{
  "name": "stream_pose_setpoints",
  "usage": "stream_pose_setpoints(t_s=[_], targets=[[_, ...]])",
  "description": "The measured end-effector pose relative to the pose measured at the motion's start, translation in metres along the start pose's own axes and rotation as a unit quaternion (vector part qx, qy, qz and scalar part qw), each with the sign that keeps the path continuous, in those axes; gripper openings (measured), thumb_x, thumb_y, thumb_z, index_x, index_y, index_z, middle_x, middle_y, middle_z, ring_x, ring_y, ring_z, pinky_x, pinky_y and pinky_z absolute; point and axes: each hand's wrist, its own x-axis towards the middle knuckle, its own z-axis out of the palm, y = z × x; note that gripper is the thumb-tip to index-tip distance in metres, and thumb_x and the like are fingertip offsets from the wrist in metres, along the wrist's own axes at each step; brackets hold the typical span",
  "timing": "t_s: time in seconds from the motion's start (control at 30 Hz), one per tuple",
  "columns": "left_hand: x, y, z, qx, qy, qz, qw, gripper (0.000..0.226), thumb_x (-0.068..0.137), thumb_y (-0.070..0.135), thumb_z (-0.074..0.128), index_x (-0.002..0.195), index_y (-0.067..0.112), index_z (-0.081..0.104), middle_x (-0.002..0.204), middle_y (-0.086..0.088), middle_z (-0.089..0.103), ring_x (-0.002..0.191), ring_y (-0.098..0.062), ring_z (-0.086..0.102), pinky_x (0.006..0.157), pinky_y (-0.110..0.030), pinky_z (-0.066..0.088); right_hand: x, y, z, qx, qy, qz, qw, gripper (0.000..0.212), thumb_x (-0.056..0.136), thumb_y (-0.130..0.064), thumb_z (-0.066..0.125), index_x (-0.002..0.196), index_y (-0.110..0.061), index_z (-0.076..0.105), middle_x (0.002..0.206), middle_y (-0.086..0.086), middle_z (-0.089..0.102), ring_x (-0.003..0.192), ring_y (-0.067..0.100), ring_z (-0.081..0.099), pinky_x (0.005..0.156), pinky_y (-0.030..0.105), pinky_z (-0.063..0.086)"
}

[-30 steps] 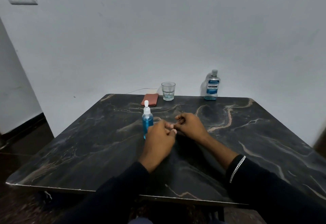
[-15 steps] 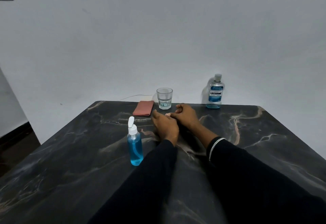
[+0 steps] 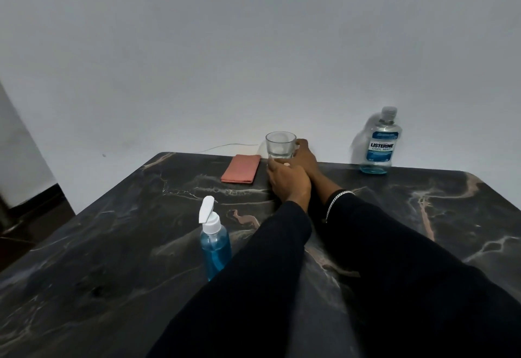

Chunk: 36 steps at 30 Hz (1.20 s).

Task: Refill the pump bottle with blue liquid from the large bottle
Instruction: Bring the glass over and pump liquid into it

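The small pump bottle (image 3: 214,246), with a white pump head and blue liquid inside, stands on the dark marble table (image 3: 112,259) just left of my left sleeve. At the back right, against the wall, stands the large clear bottle (image 3: 379,147), which has a blue label, a capped top and a thin layer of blue liquid at the bottom. Both my hands are far forward at a clear drinking glass (image 3: 280,145). My right hand (image 3: 306,159) curls around the glass's right side. My left hand (image 3: 289,183) is closed at its base, lying over my right wrist.
A folded pink cloth (image 3: 241,169) lies left of the glass near the table's back edge. A thin white cable (image 3: 225,147) runs along the wall behind it. The white wall rises directly behind the table, and dark floor shows at the left.
Both hands have slid forward from beside the pump bottle to the glass and closed on it. The camera has moved closer and lower, so the pump bottle now sits nearer to me.
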Motion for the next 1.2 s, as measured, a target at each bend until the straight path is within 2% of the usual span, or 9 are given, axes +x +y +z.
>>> stream_pose_setpoints(t_s=[0.1,0.2,0.37,0.57,0.73,0.83,0.93,1.03,1.2], targets=[[0.002,0.004,0.000,0.017,-0.001,-0.005,1.000,0.053,0.099,0.005,0.042,0.152,0.008,0.040,0.154,-0.011,0.046,0.142,-0.033,0.046,0.117,-0.043,0.037,0.001,-0.004,-0.001,-0.013,-0.007,-0.014,1.000,0.066,0.076,-0.037,0.083,0.127,-0.015,0.046,0.116,0.002,0.064,0.104,0.023,0.060,0.080,0.027,0.041],[0.003,-0.003,-0.006,0.021,-0.007,-0.013,1.000,0.053,0.099,0.005,0.042,0.152,0.008,0.038,0.153,-0.012,0.046,0.142,-0.033,0.046,0.115,-0.042,0.036,-0.001,0.001,0.007,-0.035,-0.010,-0.015,0.999,0.064,0.078,-0.036,0.082,0.126,-0.011,0.048,0.124,0.009,0.065,0.113,0.030,0.061,0.081,0.029,0.040],[0.000,-0.010,-0.014,0.039,-0.038,-0.021,0.998,0.055,0.102,0.009,0.042,0.156,0.008,0.036,0.155,-0.012,0.042,0.139,-0.034,0.047,0.111,-0.039,0.038,-0.012,0.008,0.005,-0.040,-0.024,-0.009,0.999,0.061,0.081,-0.038,0.079,0.127,-0.012,0.048,0.128,0.010,0.064,0.116,0.031,0.060,0.084,0.028,0.041],[-0.037,-0.003,-0.036,0.059,-0.067,-0.016,0.996,0.049,0.100,0.014,0.042,0.149,0.006,0.043,0.149,-0.011,0.045,0.132,-0.035,0.052,0.103,-0.039,0.042,-0.058,0.003,-0.017,-0.047,-0.025,-0.025,0.998,0.048,0.082,-0.034,0.075,0.120,-0.017,0.052,0.119,0.005,0.068,0.096,0.019,0.061,0.077,0.027,0.044],[-0.073,-0.002,-0.063,0.071,-0.098,-0.015,0.993,0.043,0.099,0.019,0.047,0.141,0.006,0.049,0.141,-0.014,0.055,0.125,-0.033,0.057,0.107,-0.048,0.049,-0.107,-0.001,-0.040,-0.082,-0.028,-0.034,0.996,0.054,0.080,-0.040,0.076,0.123,-0.017,0.054,0.121,0.004,0.068,0.103,0.019,0.064,0.079,0.028,0.046],[-0.094,-0.005,-0.083,0.097,-0.119,0.002,0.988,0.040,0.098,0.022,0.051,0.135,0.008,0.052,0.134,-0.013,0.060,0.120,-0.030,0.059,0.100,-0.041,0.050,-0.142,-0.003,-0.053,-0.073,-0.038,-0.041,0.996,0.053,0.076,-0.042,0.078,0.121,-0.027,0.055,0.120,-0.003,0.068,0.099,0.011,0.060,0.077,0.022,0.043],[-0.116,-0.009,-0.103,0.125,-0.152,0.036,0.980,0.037,0.097,0.023,0.055,0.132,0.010,0.054,0.130,-0.010,0.061,0.118,-0.027,0.059,0.092,-0.035,0.048,-0.173,-0.006,-0.063,-0.064,-0.045,-0.036,0.996,0.071,0.070,-0.043,0.083,0.131,-0.025,0.054,0.120,-0.009,0.065,0.102,0.007,0.059,0.072,0.015,0.040],[-0.133,-0.016,-0.125,0.138,-0.177,0.065,0.972,0.038,0.094,0.015,0.061,0.131,0.012,0.055,0.129,-0.007,0.061,0.118,-0.024,0.058,0.089,-0.031,0.045,-0.203,-0.013,-0.069,-0.064,-0.055,-0.044,0.995,0.082,0.068,-0.042,0.087,0.138,-0.022,0.050,0.123,-0.009,0.063,0.107,0.008,0.060,0.076,0.017,0.042],[-0.158,-0.020,-0.160,0.166,-0.192,0.089,0.963,0.031,0.092,0.013,0.064,0.122,0.012,0.057,0.124,-0.008,0.064,0.113,-0.024,0.061,0.086,-0.030,0.045,-0.254,-0.021,-0.073,-0.071,-0.046,-0.040,0.996,0.080,0.067,-0.043,0.088,0.134,-0.022,0.051,0.116,-0.010,0.063,0.103,0.010,0.061,0.073,0.016,0.043]])
